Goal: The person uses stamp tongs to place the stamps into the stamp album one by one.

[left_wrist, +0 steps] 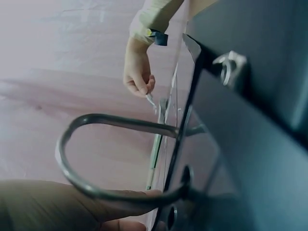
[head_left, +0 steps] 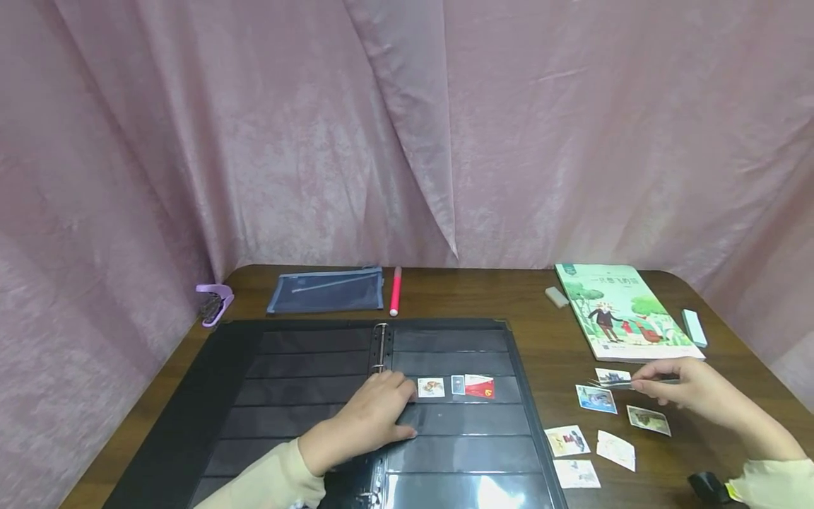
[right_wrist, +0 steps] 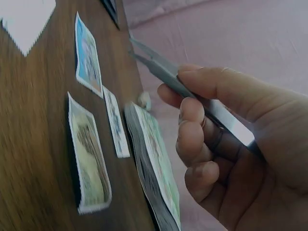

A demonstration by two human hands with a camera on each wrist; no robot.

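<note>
My right hand holds metal tweezers between thumb and fingers, the tips apart with nothing between them. In the head view the tweezers overlap a stamp beside the book. Around that hand lie a blue stamp, a greenish stamp and several pale stamps. My left hand rests on the open black stamp album by its ring binding, fingers relaxed. Just right of its fingertips, a white stamp and a red stamp sit in one page strip.
At the back are a blue mesh pouch, a pink marker and a purple clip-like object. A green picture book stands at the right, between an eraser and a pale box. Metal rings rise from the album's spine.
</note>
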